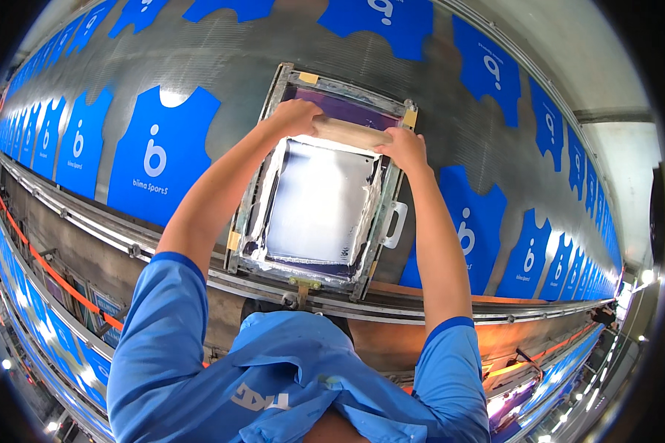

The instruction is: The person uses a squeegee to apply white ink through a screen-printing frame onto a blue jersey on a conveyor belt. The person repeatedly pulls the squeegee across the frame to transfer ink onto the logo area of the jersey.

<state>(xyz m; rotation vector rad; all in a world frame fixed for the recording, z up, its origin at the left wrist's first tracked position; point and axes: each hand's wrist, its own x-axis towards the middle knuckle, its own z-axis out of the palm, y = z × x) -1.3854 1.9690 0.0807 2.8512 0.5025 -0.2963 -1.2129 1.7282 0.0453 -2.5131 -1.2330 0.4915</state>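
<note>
My left hand and my right hand grip the two ends of a pale wooden squeegee. The squeegee lies across the far part of a screen-printing frame. White ink edges the bright pale mesh on my side of the squeegee, and a purple strip shows beyond it. Both my arms reach forward over the frame, one along each side. My fingers curl over the squeegee's far side, so their tips are partly hidden.
Blue fabric shirt panels with white prints lie in rows along the long grey table. A white handle juts from the frame's right side. Metal rails run along the near table edge, with an orange hose-like line below at left.
</note>
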